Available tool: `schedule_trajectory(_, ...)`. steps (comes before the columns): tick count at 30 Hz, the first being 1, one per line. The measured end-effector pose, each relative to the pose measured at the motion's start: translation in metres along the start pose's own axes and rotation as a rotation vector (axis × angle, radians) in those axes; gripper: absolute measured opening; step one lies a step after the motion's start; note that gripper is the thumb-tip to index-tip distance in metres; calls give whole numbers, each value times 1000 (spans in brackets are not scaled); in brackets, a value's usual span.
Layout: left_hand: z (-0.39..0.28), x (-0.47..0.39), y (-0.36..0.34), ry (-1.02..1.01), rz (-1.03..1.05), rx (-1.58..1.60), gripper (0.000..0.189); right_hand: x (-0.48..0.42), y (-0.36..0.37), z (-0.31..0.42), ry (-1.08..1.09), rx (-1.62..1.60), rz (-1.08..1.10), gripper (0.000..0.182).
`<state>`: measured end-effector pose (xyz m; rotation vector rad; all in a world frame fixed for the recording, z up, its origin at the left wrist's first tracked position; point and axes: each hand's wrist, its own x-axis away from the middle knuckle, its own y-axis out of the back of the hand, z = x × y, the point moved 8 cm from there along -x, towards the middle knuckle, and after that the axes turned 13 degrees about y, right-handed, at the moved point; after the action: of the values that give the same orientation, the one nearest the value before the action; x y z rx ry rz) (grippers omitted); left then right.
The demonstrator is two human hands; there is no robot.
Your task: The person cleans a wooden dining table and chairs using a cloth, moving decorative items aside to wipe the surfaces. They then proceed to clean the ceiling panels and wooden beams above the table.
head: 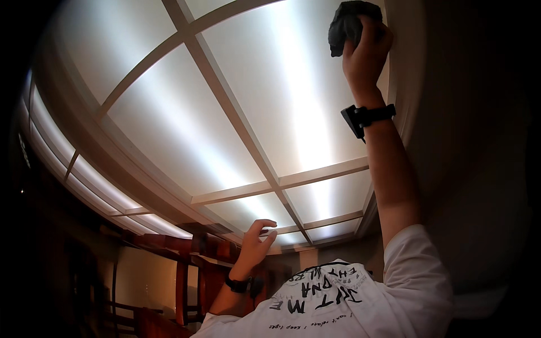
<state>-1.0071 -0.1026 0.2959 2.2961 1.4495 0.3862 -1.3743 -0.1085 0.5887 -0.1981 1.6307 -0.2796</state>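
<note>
My right hand point(368, 48) is raised at the upper right and grips a bunched dark grey cloth point(353, 25). The cloth lies over the right border of a backlit white panel point(249, 97), which is divided by a light-coloured lattice frame point(230, 112). Lower down, near the middle, my left hand point(258, 241) holds nothing. Its fingers are bent and the thumb stands apart from them. Behind it are the small lower panes of the lattice; whether the fingertips touch the frame I cannot tell. A black strap device point(370, 116) sits on my right wrist, and a black band point(239, 284) on my left.
Dark reddish wooden furniture point(186, 270), with posts and rails like a chair's, stands at the lower left, close to my left forearm. A second lit lattice panel point(91, 169) curves along the left. The far right is in deep shadow.
</note>
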Motion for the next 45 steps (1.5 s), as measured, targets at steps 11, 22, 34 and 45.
schedule_trajectory(11,13,29,14,71,-56,-11,18,24,-59,177,205,-448,129,40)
schedule_trajectory(22,25,35,8,149,-58,51,19,45,-22,101,333,-113,179,38)
schedule_trajectory(34,23,13,-15,101,21,68,18,129,46,-4,-56,97,277,57)
schedule_trajectory(45,46,34,4,210,-56,72,18,181,6,125,-126,-338,360,60)
